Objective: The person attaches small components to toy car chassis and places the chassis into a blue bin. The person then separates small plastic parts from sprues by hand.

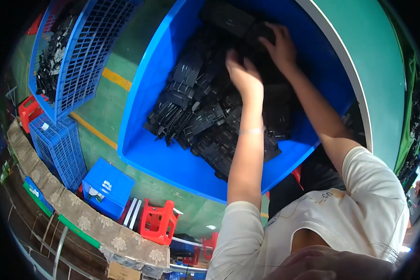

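Reaching into a large blue bin [137, 100], two bare forearms are extending from pale sleeves. Nearer the person, a loose heap of black parts [210, 116] is lying on the bin's floor, many pieces overlapping and tilting at different angles. Deeper in, the left hand [245, 77] is hovering over or resting among the parts, its fingers bent and slightly parted; shadow is hiding whether it is holding anything. The right hand [282, 49] is curving, thumb and fingers apart, around a dark rounded part [259, 37], though whether it is gripping or merely touching cannot be told. Just beside it, a longer black block [228, 18] is lying near the bin's far wall. The parts are appearing stiff, fairly light and smooth, probably plastic; their thin projections are seeming liable to catch or snap, so the solid bodies or broad side edges are offering the safer hold. Beyond the bin, a red stool [158, 221], a small blue box [108, 186] and an upright blue crate [86, 56] containing more dark pieces are standing on the green floor [126, 56].
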Tool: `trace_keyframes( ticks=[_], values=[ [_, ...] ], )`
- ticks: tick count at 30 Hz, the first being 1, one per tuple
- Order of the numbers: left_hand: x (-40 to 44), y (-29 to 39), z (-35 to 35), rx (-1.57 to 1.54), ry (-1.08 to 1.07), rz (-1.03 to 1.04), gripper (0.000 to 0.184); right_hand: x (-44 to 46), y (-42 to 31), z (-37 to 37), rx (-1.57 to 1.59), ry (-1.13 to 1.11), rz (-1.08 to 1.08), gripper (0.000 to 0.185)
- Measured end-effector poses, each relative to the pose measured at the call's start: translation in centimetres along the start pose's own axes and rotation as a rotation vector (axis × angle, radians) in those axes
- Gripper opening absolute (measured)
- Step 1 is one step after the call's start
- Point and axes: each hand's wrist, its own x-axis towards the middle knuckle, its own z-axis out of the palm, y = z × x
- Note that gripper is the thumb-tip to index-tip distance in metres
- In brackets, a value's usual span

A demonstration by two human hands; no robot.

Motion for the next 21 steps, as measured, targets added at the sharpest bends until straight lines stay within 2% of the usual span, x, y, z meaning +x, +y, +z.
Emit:
trace_keyframes(
  ticks=[1,3,4,5,7,9,10,13,14,17,18,21],
  values=[
    [-1.9,1.1,-2.3,-0.094,-0.049,-0.165,0.027,0.0,0.1,-0.5,0.02,-0.054,0.046,0.041],
    [-6.1,-3.2,-5.5,-0.247,-0.022,-0.069,0.019,0.6,2.6,0.9,0.056,0.051,-0.03,0.041],
    [-8.3,-4.2,-7.7,-0.258,-0.002,-0.162,0.018,0.7,3.1,1.3,0.071,0.107,-0.07,0.041],
    [-10.5,-4.8,-10.0,-0.273,0.018,-0.254,0.017,0.1,1.9,0.7,0.014,-0.004,-0.002,0.042],
    [-14.6,-6.7,-14.1,-0.237,0.126,-0.309,0.016,-1.3,-1.5,-1.2,-0.11,-0.222,0.123,0.044],
    [-17.6,-5.8,-18.3,0.164,0.221,-0.296,0.019,-0.9,-0.2,-2.0,0.001,-0.162,0.061,0.047],
    [-19.0,-6.1,-20.4,0.441,0.355,-0.208,0.021,-0.7,0.7,-2.4,0.059,-0.134,0.028,0.049],
    [-21.8,-7.4,-23.7,1.126,0.661,-0.051,0.027,0.7,3.0,-5.2,-0.287,0.11,0.176,0.049],
    [-22.4,-7.9,-24.3,1.329,0.742,-0.011,0.03,0.6,4.4,-6.5,-0.336,0.078,0.234,0.048],
    [-23.3,-10.4,-23.3,0.812,0.588,-0.524,0.04,0.1,8.8,-9.4,-0.339,-0.07,0.354,0.047],
    [-23.3,-10.2,-23.2,0.769,0.627,-0.457,0.044,0.1,9.2,-9.6,-0.307,-0.103,0.363,0.047],
    [-24.0,-10.0,-24.9,0.761,0.58,-0.64,0.043,-0.6,9.4,-8.5,-0.205,-0.129,0.314,0.048]
  ],
)
